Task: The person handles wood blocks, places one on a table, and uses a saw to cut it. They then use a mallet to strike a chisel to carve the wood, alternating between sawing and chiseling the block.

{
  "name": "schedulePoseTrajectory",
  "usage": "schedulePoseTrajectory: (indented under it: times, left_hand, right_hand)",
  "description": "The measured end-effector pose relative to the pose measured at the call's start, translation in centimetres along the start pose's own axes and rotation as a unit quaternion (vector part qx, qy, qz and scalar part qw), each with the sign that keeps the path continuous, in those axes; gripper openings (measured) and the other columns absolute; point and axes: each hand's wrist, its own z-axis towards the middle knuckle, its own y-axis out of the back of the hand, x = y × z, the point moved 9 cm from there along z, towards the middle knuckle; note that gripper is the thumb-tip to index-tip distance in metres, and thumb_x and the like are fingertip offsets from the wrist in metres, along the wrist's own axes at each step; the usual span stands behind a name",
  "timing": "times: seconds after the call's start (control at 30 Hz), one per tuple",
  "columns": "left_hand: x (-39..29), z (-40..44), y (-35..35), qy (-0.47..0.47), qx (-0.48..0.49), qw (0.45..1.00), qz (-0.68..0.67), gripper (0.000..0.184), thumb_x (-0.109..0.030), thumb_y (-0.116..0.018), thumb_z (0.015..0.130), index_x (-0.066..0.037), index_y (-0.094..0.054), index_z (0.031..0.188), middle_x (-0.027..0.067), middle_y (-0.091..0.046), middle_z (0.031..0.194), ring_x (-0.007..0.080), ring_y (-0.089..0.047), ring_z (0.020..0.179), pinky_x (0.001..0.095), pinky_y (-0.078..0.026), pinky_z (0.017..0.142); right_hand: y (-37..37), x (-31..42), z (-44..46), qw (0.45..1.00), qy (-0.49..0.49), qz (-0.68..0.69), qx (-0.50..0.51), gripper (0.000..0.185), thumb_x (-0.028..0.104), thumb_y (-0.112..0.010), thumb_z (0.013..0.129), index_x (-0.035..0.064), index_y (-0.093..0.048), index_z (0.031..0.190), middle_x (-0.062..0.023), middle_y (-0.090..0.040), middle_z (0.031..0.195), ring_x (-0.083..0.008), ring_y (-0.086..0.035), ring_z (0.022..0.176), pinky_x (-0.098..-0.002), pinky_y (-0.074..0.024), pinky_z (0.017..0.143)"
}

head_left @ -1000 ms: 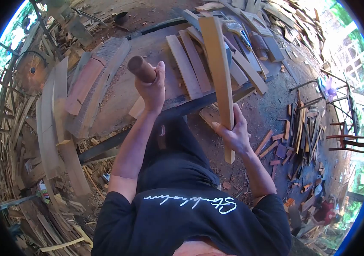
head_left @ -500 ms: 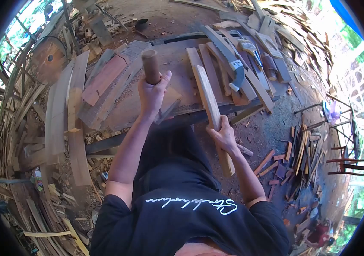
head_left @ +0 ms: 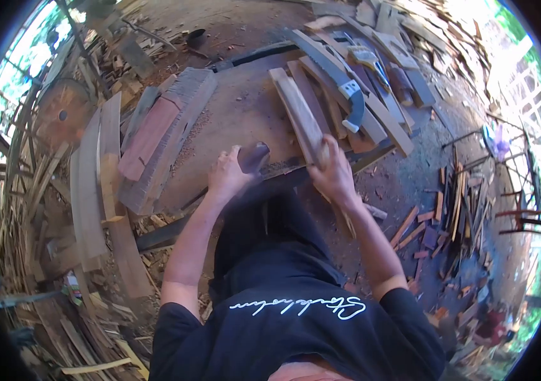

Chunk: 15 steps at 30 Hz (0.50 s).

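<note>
My left hand (head_left: 229, 174) is closed around the dark, rounded wooden handle of a tool (head_left: 256, 156), low over the near edge of the workbench (head_left: 232, 95). The rest of the tool is blurred, so its working end cannot be made out. My right hand (head_left: 332, 174) grips a long, pale wooden bar (head_left: 299, 114) near its lower part. The bar slants across the bench's near edge, its far end over the bench top and its near end below my hand. A handsaw (head_left: 349, 98) with a grey-black handle lies on planks just beyond the bar.
Reddish and grey boards (head_left: 159, 136) lie on the bench's left side. A brush (head_left: 369, 58) and more planks lie at the right. Long boards (head_left: 89, 190) lean at the left. Offcuts (head_left: 435, 228) litter the floor at right, and a dark bowl (head_left: 195, 38) sits behind.
My left hand has come down with the tool, whose handle has tipped to the right. My right hand has moved up the bar, and the bar has shifted slightly.
</note>
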Motion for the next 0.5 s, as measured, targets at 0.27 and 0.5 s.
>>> schedulePoseTrajectory:
  times: [0.27, 0.5]
  left_hand:
    - [3.1, 0.7, -1.4, 0.035, 0.112, 0.932, -0.344, 0.063, -0.033, -0.082, 0.072, -0.004, -0.059, 0.122, 0.0132, -0.067, 0.109, 0.0243, -0.066, 0.098, 0.0356, -0.051, 0.088]
    - [0.2, -2.5, -1.3, 0.047, 0.199, 0.841, -0.501, 0.051, -0.023, -0.08, 0.077, 0.0, -0.059, 0.118, 0.0078, -0.066, 0.107, 0.0142, -0.063, 0.095, 0.0303, -0.051, 0.085]
  right_hand:
    - [-0.6, 6.8, 3.9, 0.968, 0.189, -0.106, -0.124, 0.048, 0.017, -0.072, 0.077, 0.0018, -0.055, 0.12, -0.0182, -0.053, 0.107, -0.0356, -0.052, 0.102, -0.0444, -0.0421, 0.087]
    - [-5.1, 8.7, 1.2, 0.976, 0.146, 0.161, 0.004, 0.03, 0.011, -0.07, 0.083, 0.0011, -0.06, 0.11, -0.0149, -0.058, 0.1, -0.0325, -0.055, 0.1, -0.0395, -0.0461, 0.087]
